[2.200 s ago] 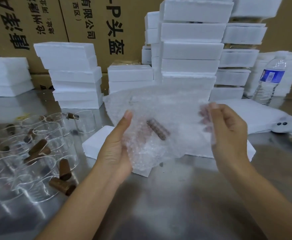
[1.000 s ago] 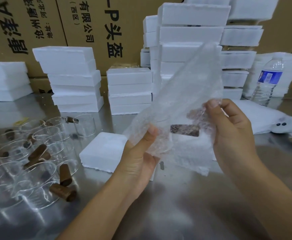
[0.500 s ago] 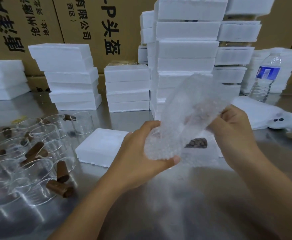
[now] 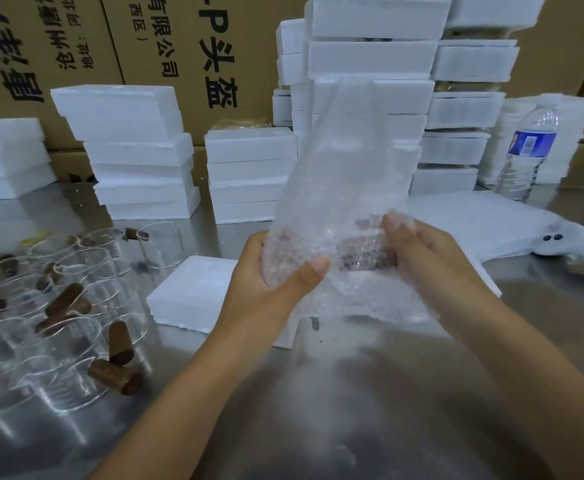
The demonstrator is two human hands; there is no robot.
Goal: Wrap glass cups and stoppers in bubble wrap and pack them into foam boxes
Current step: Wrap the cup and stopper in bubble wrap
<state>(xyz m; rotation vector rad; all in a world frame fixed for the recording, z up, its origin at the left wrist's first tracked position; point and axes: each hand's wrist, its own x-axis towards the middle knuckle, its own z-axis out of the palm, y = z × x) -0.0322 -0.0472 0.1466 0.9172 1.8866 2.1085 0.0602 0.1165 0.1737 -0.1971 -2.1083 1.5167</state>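
Head view: both hands gripping bubble wrap w/ a stopper inside, above the metal table.

Left hand (image 4: 269, 271) clenched on the lower left of the bubble wrap (image 4: 339, 188), thumb across the front; right hand (image 4: 425, 258) pinches the right side, fingertips (image 4: 396, 221) on top. Brown stopper (image 4: 363, 258) shows thru the wrap btwn the hands; the sheet's free end stands up in front of the foam box stacks (image 4: 370, 60). Glass cups (image 4: 79, 271) & loose stoppers (image 4: 115, 375) lie at left on the table (image 4: 318, 410); one foam box (image 4: 193, 292) sits just behind the left hand. Water bottle (image 4: 526, 154) at far right.
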